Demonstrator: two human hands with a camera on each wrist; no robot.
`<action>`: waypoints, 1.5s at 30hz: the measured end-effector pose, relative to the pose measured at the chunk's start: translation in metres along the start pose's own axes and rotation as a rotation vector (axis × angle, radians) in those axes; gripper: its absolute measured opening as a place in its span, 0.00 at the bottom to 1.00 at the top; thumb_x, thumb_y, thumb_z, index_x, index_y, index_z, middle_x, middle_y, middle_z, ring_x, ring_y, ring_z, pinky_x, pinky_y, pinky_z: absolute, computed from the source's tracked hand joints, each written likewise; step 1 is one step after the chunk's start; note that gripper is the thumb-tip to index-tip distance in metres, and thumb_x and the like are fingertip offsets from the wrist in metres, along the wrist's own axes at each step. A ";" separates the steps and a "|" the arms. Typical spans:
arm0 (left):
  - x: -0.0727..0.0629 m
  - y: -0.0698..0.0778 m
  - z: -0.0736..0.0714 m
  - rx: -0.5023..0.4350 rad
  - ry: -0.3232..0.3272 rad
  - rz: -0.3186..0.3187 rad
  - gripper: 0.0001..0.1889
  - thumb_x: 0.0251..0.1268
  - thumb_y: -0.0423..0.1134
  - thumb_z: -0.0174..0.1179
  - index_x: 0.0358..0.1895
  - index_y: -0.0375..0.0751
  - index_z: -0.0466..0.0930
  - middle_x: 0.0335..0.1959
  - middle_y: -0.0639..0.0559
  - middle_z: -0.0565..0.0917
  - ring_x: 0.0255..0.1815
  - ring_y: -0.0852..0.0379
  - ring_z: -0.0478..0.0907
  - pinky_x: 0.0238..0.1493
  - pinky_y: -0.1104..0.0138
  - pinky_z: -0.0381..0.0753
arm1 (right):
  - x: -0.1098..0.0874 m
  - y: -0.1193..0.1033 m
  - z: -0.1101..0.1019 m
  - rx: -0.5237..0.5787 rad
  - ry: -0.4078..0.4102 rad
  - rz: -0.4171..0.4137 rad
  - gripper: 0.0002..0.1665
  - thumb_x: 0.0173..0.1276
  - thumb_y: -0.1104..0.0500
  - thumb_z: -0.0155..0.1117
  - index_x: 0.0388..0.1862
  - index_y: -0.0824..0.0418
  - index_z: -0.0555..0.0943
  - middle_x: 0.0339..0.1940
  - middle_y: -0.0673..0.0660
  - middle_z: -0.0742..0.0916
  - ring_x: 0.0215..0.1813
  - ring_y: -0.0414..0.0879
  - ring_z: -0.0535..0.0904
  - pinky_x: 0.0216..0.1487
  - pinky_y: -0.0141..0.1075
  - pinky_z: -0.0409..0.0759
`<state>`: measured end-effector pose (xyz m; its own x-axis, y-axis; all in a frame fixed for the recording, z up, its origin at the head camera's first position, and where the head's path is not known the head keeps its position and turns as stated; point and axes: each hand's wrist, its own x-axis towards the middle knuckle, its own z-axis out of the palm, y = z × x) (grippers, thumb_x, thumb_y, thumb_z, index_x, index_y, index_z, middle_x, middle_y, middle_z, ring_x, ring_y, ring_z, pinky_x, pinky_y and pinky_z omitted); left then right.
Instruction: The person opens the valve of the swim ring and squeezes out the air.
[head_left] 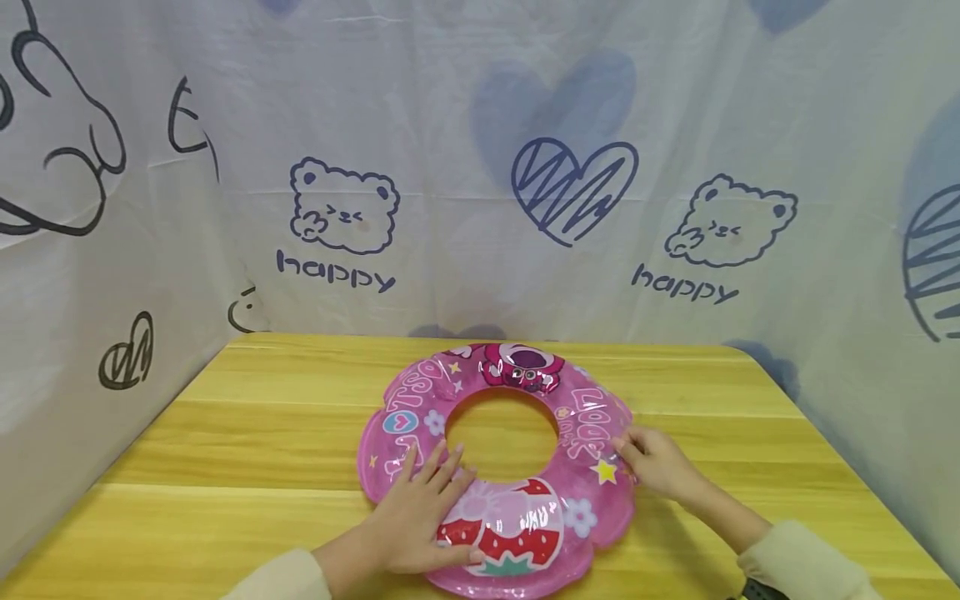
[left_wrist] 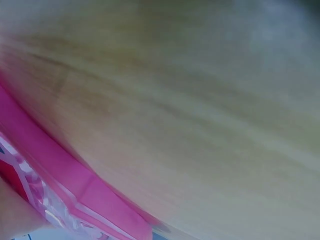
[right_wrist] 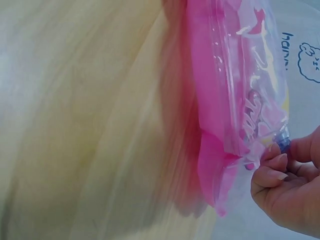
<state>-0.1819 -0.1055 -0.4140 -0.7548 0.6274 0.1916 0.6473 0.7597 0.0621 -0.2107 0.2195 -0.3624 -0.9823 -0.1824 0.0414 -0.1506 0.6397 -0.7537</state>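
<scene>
A pink inflatable swim ring (head_left: 600, 500), glossy and puffed up, lies on the wooden table with a strawberry, flowers and lettering printed on it. My left hand (head_left: 420, 512) rests on its near left part, fingers spread over the print. On the ring's right edge my right hand (head_left: 660, 467) has its fingers curled. The right wrist view shows the thumb and fingertips pinching a small bluish clear valve (right_wrist: 283, 143) on the ring's upper side. In the left wrist view only the ring's pink side (left_wrist: 75, 180) and a bit of the hand (left_wrist: 17, 215) show.
The yellow wood-grain table (head_left: 262, 433) extends around the ring on all sides. Behind it and at both sides hangs a pale cloth (head_left: 450, 275) with bear and heart drawings. A dark band (head_left: 761, 590) shows at my right cuff.
</scene>
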 end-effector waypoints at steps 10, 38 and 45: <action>-0.001 0.001 0.002 -0.011 -0.018 -0.012 0.48 0.53 0.75 0.45 0.69 0.43 0.60 0.73 0.40 0.56 0.74 0.38 0.48 0.69 0.39 0.44 | -0.003 -0.003 0.005 0.059 0.084 0.086 0.16 0.72 0.63 0.48 0.22 0.66 0.68 0.17 0.51 0.73 0.20 0.37 0.66 0.19 0.27 0.67; -0.001 0.006 0.000 -0.051 -0.075 -0.052 0.48 0.52 0.75 0.45 0.70 0.45 0.59 0.72 0.42 0.58 0.74 0.39 0.48 0.67 0.36 0.45 | -0.005 0.001 0.001 0.294 0.020 0.165 0.14 0.74 0.63 0.44 0.27 0.67 0.71 0.21 0.49 0.76 0.23 0.37 0.69 0.24 0.28 0.73; 0.000 0.007 -0.003 -0.011 -0.102 -0.042 0.48 0.52 0.76 0.44 0.70 0.45 0.58 0.72 0.41 0.58 0.74 0.38 0.48 0.68 0.36 0.45 | -0.006 0.007 -0.005 0.345 -0.085 0.113 0.09 0.70 0.65 0.48 0.31 0.67 0.73 0.23 0.49 0.76 0.24 0.36 0.69 0.26 0.26 0.72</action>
<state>-0.1768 -0.1011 -0.4112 -0.7877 0.6098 0.0876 0.6157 0.7839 0.0793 -0.2062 0.2288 -0.3653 -0.9757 -0.1959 -0.0980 0.0183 0.3729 -0.9277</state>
